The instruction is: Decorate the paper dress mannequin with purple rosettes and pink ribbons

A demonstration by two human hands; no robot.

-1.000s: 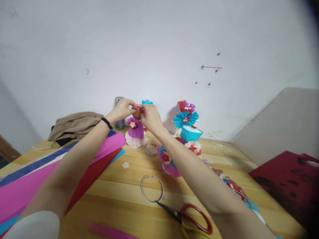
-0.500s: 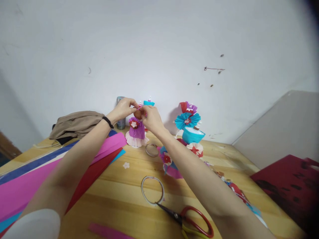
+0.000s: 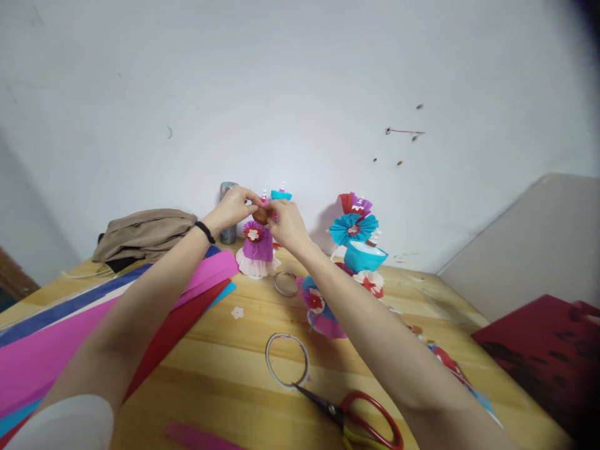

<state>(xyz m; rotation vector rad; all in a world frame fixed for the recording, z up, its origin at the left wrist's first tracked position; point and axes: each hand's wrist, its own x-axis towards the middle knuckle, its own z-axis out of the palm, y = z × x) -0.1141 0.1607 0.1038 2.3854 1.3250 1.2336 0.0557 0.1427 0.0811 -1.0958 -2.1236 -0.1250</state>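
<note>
A small mannequin in a purple paper dress [image 3: 257,250] stands near the wall, with a frilled pale pink hem and a red-and-purple flower bearing a white centre. Around its upper part is a brown piece [image 3: 260,217]. My left hand [image 3: 234,206] pinches at the top edge of this brown piece from the left. From the other side, my right hand [image 3: 287,222] has thumb and fingers closed on the same edge. Both sets of fingertips nearly meet and partly cover the brown piece. Behind them, a second mannequin with a blue paper top [image 3: 281,195] is partly hidden.
Coloured paper sheets [image 3: 42,369] and brown cloth [image 3: 145,234] lie left, a can [image 3: 228,234] behind. Scissors [image 3: 370,415] lie in front, tips at a tape roll [image 3: 287,361]; another roll [image 3: 285,284] lies beyond. Dressed paper figures [image 3: 354,229] stand right.
Both hands stay pinched at the top of the brown piece, with only a slight shift of the fingertips. The view has moved a little; the objects on the table stay put.
</note>
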